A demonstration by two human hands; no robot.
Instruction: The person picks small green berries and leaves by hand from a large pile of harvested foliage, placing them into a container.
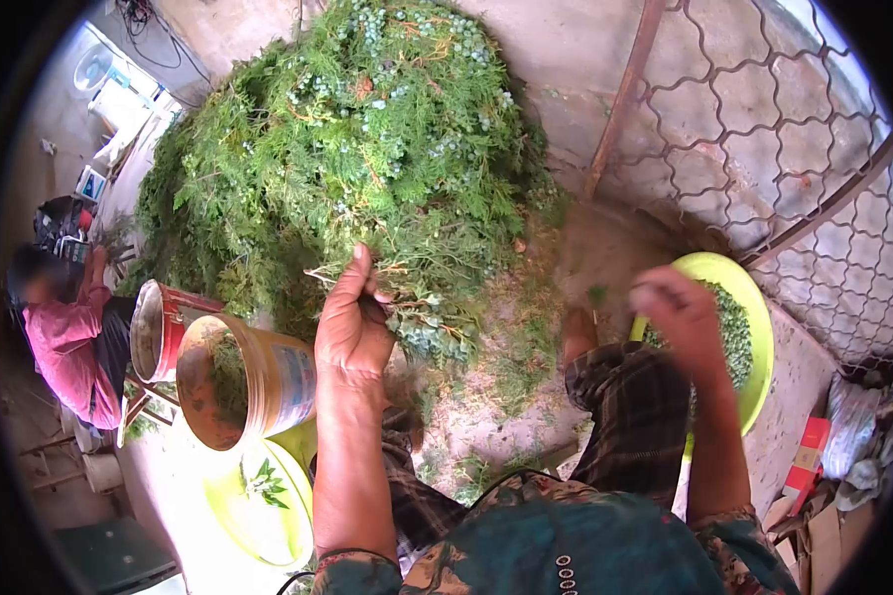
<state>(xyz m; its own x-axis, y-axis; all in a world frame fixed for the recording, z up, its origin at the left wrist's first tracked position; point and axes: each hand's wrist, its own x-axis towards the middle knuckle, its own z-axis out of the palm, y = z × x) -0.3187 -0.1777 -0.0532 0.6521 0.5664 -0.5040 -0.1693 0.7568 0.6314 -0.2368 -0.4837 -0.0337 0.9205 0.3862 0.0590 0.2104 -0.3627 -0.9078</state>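
My left hand [353,332] is closed around the stems of an evergreen sprig [433,329] that bears pale blue-green cones. It is held in front of a large heap of cut evergreen branches [367,149], with similar cones scattered through it. On the other side, my right hand [677,309] is smeared by motion above the near side of a yellow-green basin [762,342]. Its fingers look bent, but whether they hold anything cannot be made out. Small green cones [734,332] lie inside that basin.
Left of me stand a tan bucket [266,372] with greenery inside, a red bucket [174,332] and another yellow-green basin [288,486] with a leafy sprig. A person in a pink top [64,342] sits farther left. Wire mesh [754,129] rises at right.
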